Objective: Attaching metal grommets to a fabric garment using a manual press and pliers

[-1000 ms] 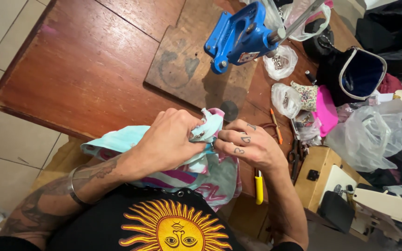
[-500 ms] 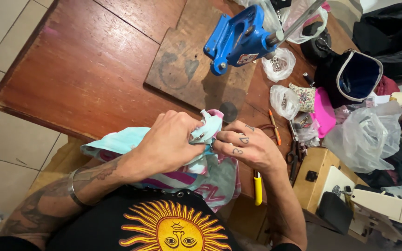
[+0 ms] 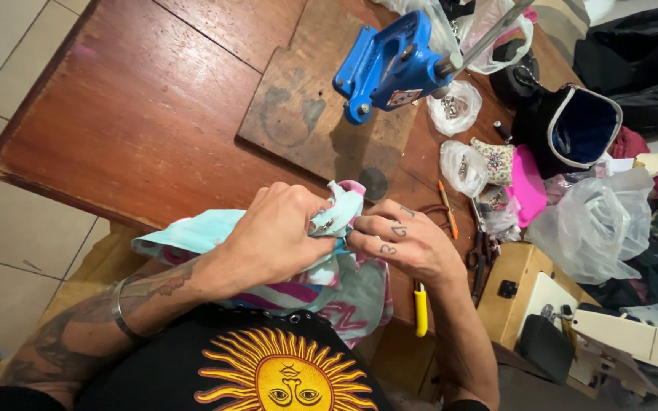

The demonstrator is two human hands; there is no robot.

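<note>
While the left hand (image 3: 279,240) was clamped around a bunched fold of the pale blue-and-pink fabric (image 3: 192,232) at the table's (image 3: 138,122) near edge, the right hand (image 3: 405,243) pinched the same fold, fingertips together on it. Step in hand looked like positioning a small fitting on the cloth; can't tell what it was. Next move likely needs a steady hold. Blue hand press (image 3: 390,65) stood toward the far edge, clear bags (image 3: 458,164) right of it.
</note>
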